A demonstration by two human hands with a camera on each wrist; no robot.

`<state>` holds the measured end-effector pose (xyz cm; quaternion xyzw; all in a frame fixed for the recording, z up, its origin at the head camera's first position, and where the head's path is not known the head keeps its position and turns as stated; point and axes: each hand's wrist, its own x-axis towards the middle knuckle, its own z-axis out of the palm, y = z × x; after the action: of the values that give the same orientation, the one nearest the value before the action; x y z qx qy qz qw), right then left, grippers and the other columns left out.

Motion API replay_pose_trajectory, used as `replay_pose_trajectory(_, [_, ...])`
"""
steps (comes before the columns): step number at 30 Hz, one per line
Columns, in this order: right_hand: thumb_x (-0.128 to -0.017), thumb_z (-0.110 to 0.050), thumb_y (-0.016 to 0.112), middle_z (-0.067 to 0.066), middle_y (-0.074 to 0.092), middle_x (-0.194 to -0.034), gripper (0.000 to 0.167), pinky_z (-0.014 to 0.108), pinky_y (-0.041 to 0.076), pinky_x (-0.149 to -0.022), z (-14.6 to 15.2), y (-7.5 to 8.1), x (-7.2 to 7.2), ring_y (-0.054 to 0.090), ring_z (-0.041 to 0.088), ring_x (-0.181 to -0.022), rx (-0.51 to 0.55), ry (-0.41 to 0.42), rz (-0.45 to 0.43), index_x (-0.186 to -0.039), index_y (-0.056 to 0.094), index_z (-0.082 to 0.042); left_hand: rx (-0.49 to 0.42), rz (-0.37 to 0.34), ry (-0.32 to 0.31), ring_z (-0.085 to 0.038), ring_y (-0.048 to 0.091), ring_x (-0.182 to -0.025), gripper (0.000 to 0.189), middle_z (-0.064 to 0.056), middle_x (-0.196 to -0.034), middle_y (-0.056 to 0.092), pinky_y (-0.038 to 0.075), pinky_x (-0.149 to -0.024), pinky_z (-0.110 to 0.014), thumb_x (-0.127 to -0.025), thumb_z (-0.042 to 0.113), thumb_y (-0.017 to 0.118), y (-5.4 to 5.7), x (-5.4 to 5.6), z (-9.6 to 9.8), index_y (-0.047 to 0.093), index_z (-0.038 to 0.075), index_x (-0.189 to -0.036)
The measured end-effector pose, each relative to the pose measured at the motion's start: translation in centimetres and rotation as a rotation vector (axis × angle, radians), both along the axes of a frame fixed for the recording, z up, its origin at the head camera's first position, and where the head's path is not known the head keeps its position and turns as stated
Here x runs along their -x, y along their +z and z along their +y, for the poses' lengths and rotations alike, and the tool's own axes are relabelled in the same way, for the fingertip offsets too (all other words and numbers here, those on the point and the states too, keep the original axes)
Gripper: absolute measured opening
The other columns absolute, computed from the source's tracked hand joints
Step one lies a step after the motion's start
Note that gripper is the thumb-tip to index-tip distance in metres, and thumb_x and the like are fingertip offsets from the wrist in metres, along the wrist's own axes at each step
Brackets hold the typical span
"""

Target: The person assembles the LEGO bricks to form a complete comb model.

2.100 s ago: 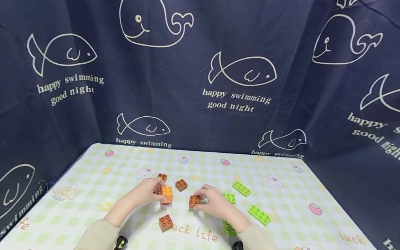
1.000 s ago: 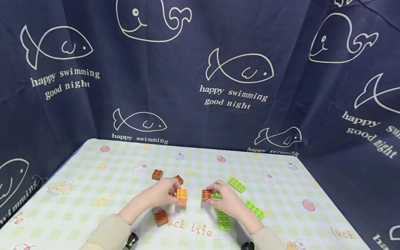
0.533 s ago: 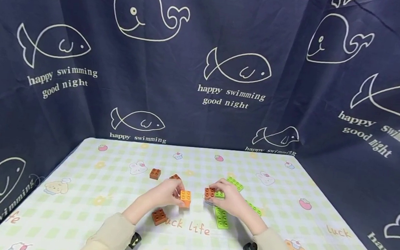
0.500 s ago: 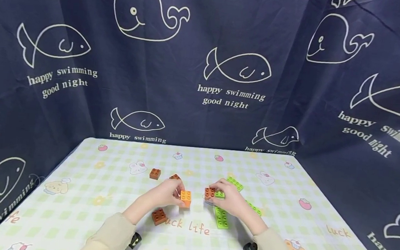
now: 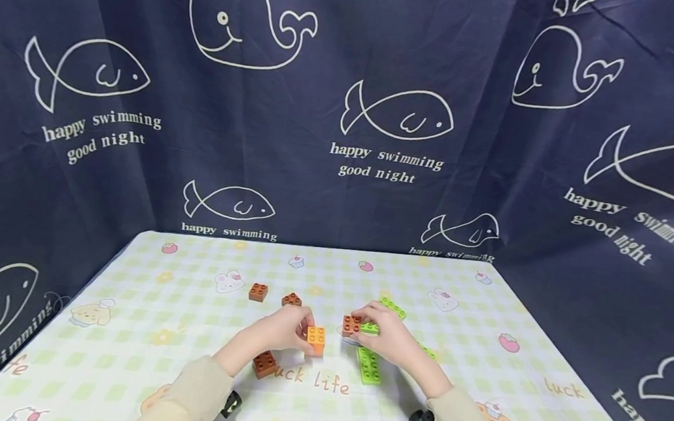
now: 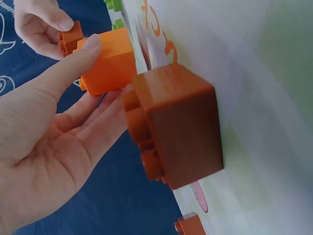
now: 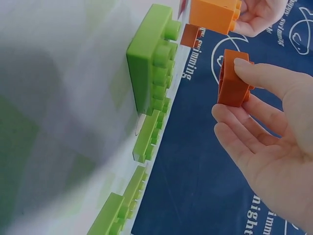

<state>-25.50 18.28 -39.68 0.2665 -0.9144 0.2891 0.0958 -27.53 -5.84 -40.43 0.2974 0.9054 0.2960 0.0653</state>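
Note:
My left hand (image 5: pixel 287 330) pinches an orange two-by-two toy building brick (image 5: pixel 315 340) between thumb and fingers, studs up, low over the middle of the table. The left wrist view shows the thumb on one side of that orange brick (image 6: pixel 110 61). To its right, my right hand (image 5: pixel 385 332) pinches a brown building brick (image 5: pixel 351 325) by its sides. In the right wrist view this brown brick (image 7: pixel 234 78) hangs above the table, studs up. A gap separates the two held bricks. Whether the orange brick touches the cloth, I cannot tell.
Loose brown bricks lie around my left hand: one in front (image 5: pixel 265 364), two behind, (image 5: pixel 258 292) among them. Several green bricks (image 5: pixel 369 366) lie under and beside my right hand. A patterned cloth (image 5: pixel 319 416) covers the table, and a dark blue curtain (image 5: pixel 320 122) hangs behind it.
Both hands have moved right with their bricks since two seconds ago; the brown one also went slightly farther back. Over the last half second the orange brick has shifted a little toward me.

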Motion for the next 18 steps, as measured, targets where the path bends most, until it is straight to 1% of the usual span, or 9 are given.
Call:
replay_pose_trajectory(8, [-0.078,-0.012,0.073,0.002,0.064,-0.101,0.035,0.035,0.053,-0.084,-0.33,0.21,-0.07,0.061,0.018,-0.092,-0.008,0.017,0.012,-0.111,0.064,-0.003,0.023,-0.01,0.001,-0.008,0.051,-0.068,0.035,0.001,-0.079,0.059,0.045,-0.061,-0.021,-0.071,0.022,0.082,-0.34,0.05,0.32,0.057,0.009,-0.091])
replay_pose_trajectory(11, [-0.078,-0.014,0.073,0.002,0.064,-0.101,0.036,0.036,0.053,-0.084,-0.46,0.2,-0.03,0.062,0.018,-0.092,-0.006,0.026,0.021,-0.112,0.064,-0.004,0.034,-0.015,-0.003,-0.007,0.05,-0.068,0.034,0.002,-0.079,0.06,0.044,-0.062,-0.02,-0.071,0.022,0.082,-0.55,0.09,0.34,0.057,0.009,-0.091])
replay_pose_trajectory(14, [-0.079,-0.016,0.074,0.0,0.063,-0.101,0.036,0.035,0.053,-0.084,-0.59,0.17,0.01,0.062,0.017,-0.091,-0.008,0.031,0.027,-0.112,0.064,-0.005,0.04,-0.015,-0.006,-0.006,0.05,-0.067,0.034,0.003,-0.079,0.06,0.044,-0.062,-0.02,-0.071,0.022,0.082,-0.68,0.1,0.33,0.057,0.01,-0.091])
replay_pose_trajectory(18, [-0.078,-0.017,0.074,0.0,0.063,-0.101,0.037,0.033,0.053,-0.083,-0.78,0.21,0.0,0.061,0.015,-0.091,-0.008,0.038,0.031,-0.112,0.064,-0.004,0.046,-0.017,-0.002,-0.006,0.05,-0.067,0.035,0.004,-0.078,0.059,0.043,-0.063,-0.021,-0.07,0.023,0.083,-0.67,0.08,0.34,0.056,0.011,-0.09])
